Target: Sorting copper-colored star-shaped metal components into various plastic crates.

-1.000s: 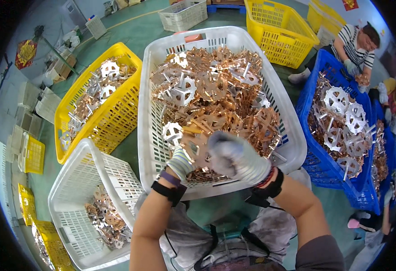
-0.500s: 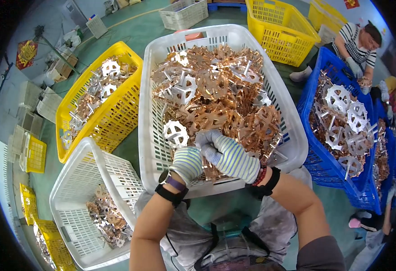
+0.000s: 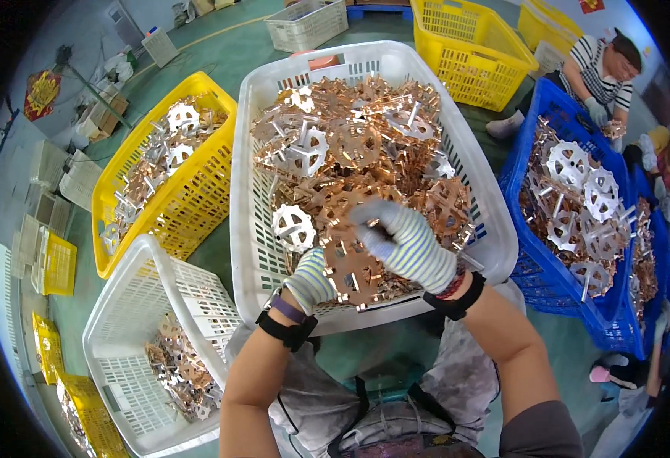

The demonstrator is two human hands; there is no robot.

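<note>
My left hand (image 3: 312, 279), in a striped knit glove, is closed on the edge of a copper-coloured toothed metal plate (image 3: 354, 269) with small tabs round its rim. The plate is tilted over the near end of a large white basket (image 3: 238, 229). Just above the plate's right side is my right hand (image 3: 410, 243), gloved alike. Its thumb and forefinger are curved and apart, with nothing visible between them. Under both hands lies a heap of similar copper-coloured parts (image 3: 354, 145). A silvery toothed wheel (image 3: 294, 227) rests on the heap near my left hand.
To the left stand a yellow basket (image 3: 190, 191) of parts and a white basket (image 3: 117, 328) partly filled. At right is a blue basket (image 3: 529, 252) of silvery wheels, with a gloved co-worker (image 3: 600, 72) behind it. Another yellow basket (image 3: 472, 69) stands behind.
My hands have moved apart; the right one has lifted and loosened its fingers. The copper-coloured plate, mostly hidden before, now shows in my left hand.
</note>
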